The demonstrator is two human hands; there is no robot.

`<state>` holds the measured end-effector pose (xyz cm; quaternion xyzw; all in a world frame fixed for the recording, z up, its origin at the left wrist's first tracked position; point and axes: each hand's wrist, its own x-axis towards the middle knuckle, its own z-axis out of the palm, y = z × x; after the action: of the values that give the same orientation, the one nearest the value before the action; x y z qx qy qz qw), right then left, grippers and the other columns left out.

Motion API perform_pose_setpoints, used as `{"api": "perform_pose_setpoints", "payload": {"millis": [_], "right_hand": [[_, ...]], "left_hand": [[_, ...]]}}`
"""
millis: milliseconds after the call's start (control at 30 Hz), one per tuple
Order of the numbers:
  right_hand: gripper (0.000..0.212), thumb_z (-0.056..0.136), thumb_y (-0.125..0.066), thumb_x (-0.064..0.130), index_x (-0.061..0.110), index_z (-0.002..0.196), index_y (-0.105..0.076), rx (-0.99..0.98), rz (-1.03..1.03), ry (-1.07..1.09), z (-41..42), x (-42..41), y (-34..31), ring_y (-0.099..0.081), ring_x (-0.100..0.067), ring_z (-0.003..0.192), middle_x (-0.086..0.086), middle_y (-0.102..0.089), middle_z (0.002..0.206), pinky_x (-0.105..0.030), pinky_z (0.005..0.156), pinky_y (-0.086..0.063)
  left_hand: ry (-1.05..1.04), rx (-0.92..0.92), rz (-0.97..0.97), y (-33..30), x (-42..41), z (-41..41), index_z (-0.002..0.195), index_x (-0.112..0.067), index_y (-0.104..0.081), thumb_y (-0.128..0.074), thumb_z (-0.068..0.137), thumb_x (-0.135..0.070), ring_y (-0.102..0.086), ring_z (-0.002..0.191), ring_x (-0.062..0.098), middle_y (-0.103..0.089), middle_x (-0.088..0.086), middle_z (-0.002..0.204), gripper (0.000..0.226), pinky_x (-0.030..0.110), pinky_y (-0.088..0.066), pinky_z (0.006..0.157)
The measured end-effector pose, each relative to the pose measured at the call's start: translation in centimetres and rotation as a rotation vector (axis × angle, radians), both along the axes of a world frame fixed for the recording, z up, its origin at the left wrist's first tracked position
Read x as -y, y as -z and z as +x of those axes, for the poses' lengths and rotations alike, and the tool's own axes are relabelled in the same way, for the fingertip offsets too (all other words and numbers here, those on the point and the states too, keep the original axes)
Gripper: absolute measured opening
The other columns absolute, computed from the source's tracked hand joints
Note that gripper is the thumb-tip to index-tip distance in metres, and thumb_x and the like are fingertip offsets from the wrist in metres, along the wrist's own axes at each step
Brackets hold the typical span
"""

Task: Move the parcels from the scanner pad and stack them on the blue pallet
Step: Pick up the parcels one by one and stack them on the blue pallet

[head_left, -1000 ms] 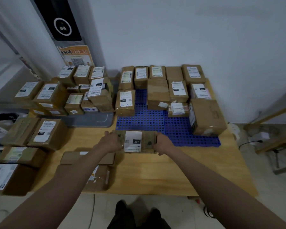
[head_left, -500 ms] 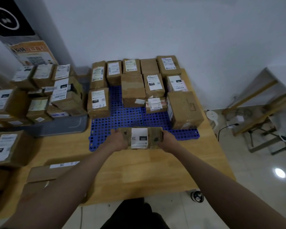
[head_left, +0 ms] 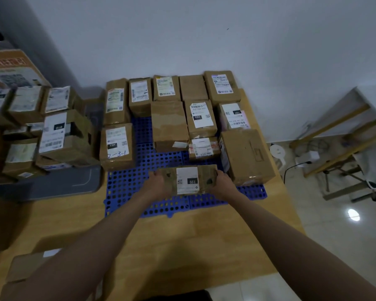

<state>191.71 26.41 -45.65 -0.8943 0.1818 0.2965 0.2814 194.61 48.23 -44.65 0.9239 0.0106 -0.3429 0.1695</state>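
I hold a flat brown parcel (head_left: 187, 180) with a white label marked 220 between both hands, over the front half of the blue pallet (head_left: 126, 185). My left hand (head_left: 159, 184) grips its left end and my right hand (head_left: 223, 184) grips its right end. Whether it rests on the pallet or hovers just above, I cannot tell. Several taped cardboard parcels (head_left: 168, 124) stand in rows on the back of the pallet. A large brown box (head_left: 245, 155) sits just right of the held parcel. The grey scanner pad (head_left: 61, 183) lies left of the pallet.
A heap of labelled parcels (head_left: 59, 135) is piled on and behind the scanner pad at the left. More flat parcels (head_left: 24, 266) lie at the front left of the wooden table (head_left: 182, 246). A white wall is behind; a desk frame (head_left: 339, 148) and cables stand on the floor at right.
Both hands have carried the 220 parcel forward from the bare table onto the blue pallet area. My view has swung to the right, so the pile at the left has slid toward the frame edge.
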Motion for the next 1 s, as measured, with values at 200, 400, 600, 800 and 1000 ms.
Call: {"api": "perform_pose_setpoints", "payload": {"millis": [200,400,600,800,1000], "right_hand": [[0.077,0.094,-0.062,0.016,0.002,0.152,-0.012,-0.06,-0.057,-0.004,2.0,0.1,1.3,-0.038,-0.033,0.135,-0.019,-0.023,0.154,-0.041,0.101,-0.042],[0.079,0.095,-0.06,0.021,0.005,0.153,-0.009,-0.053,-0.064,-0.007,3.4,0.3,1.4,-0.035,-0.037,0.137,-0.019,-0.014,0.157,-0.043,0.105,-0.038],[0.079,0.095,-0.061,0.03,0.001,0.151,-0.013,-0.069,-0.09,-0.038,4.4,-0.1,1.5,-0.021,-0.041,0.143,-0.02,-0.001,0.159,-0.047,0.116,-0.028],[0.065,0.095,-0.058,0.031,0.001,0.144,-0.028,-0.091,-0.176,-0.138,4.5,-1.1,1.5,-0.022,-0.043,0.141,-0.021,-0.015,0.156,-0.047,0.112,-0.03],[0.038,0.094,-0.055,0.02,0.006,0.128,-0.049,-0.059,-0.138,-0.241,3.8,-1.5,-0.1,-0.044,-0.035,0.123,-0.018,-0.049,0.132,-0.045,0.101,-0.044]], "left_hand": [[0.0,-0.011,-0.022,1.8,0.6,1.6,0.152,-0.01,-0.013,-0.074,0.083,-0.03,-0.046,0.124,0.036,-0.011,0.018,0.153,0.094,0.033,-0.048,0.086],[-0.021,0.003,-0.08,3.0,0.8,2.7,0.15,-0.012,-0.018,-0.077,0.079,-0.037,-0.049,0.119,0.033,-0.018,0.017,0.149,0.095,0.032,-0.049,0.081],[-0.08,0.004,-0.173,3.5,1.2,3.4,0.147,-0.008,-0.024,-0.063,0.091,-0.026,-0.047,0.114,0.028,-0.025,0.014,0.148,0.07,0.035,-0.049,0.089],[-0.069,-0.059,-0.306,2.5,0.9,3.5,0.152,-0.023,-0.014,-0.077,0.079,-0.015,-0.049,0.113,0.031,-0.023,0.013,0.143,0.096,0.041,-0.054,0.085],[-0.009,-0.036,-0.358,1.2,0.6,3.2,0.154,-0.024,-0.011,-0.078,0.079,-0.016,-0.047,0.126,0.03,-0.032,0.011,0.149,0.102,0.041,-0.05,0.094]]}}
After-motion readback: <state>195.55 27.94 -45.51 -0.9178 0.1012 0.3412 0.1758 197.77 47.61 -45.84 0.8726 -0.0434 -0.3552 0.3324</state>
